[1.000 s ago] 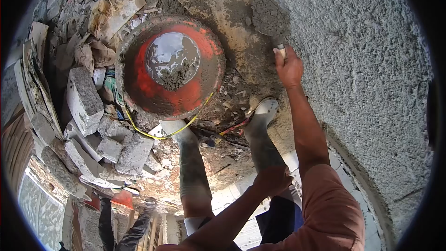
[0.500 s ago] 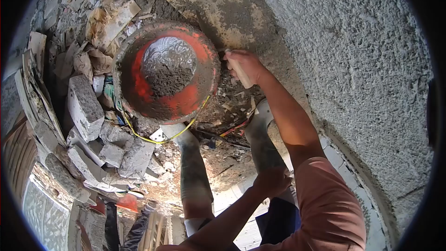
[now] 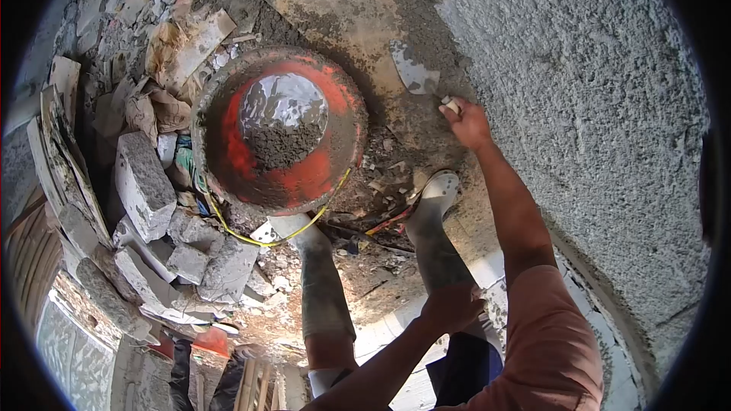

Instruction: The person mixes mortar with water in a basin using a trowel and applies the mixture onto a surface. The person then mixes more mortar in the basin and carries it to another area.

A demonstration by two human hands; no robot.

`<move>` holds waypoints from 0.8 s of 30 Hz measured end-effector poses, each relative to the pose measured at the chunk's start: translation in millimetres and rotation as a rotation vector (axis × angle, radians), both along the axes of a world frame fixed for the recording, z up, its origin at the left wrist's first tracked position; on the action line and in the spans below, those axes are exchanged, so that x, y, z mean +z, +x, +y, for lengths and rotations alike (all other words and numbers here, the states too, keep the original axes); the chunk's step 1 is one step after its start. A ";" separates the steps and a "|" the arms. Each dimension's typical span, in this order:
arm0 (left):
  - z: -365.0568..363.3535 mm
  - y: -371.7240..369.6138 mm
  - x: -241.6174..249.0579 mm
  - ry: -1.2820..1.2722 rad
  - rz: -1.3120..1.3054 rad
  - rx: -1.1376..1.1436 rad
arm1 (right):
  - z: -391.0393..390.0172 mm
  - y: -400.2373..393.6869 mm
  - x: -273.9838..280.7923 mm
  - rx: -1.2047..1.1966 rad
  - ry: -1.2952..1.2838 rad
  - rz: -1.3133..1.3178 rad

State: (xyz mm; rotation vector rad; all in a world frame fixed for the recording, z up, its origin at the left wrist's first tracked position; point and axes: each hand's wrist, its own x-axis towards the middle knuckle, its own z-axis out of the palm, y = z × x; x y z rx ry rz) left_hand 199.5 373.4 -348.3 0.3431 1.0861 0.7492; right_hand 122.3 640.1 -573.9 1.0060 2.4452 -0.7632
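My right hand (image 3: 468, 123) is closed around the pale handle of a trowel (image 3: 415, 72). The trowel's mud-spotted metal blade is over the mortar-smeared ground, close to the edge of the rough grey surface (image 3: 579, 99). Left of it stands a round orange bucket (image 3: 352, 99), its walls caked in mortar, with wet grey mortar (image 3: 282, 143) and shiny water inside. My left hand (image 3: 453, 308) is curled near my knee; whatever its fingers hold, if anything, is hidden.
Broken concrete blocks (image 3: 145, 190), boards (image 3: 67, 152) and torn paper sacking (image 3: 156, 110) are heaped left of the bucket. A yellow bucket handle (image 3: 263, 242) hangs at its near side. My rubber boots (image 3: 324, 281) stand on rubble-strewn ground.
My right hand has carried the trowel rightward, away from the bucket rim. Its blade now shows over the ground. My left hand stays near the knee.
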 end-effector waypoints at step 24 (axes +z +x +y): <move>-10.4 -30.7 8.8 0.159 0.087 0.129 | -80.3 -246.9 85.1 0.182 -0.252 0.079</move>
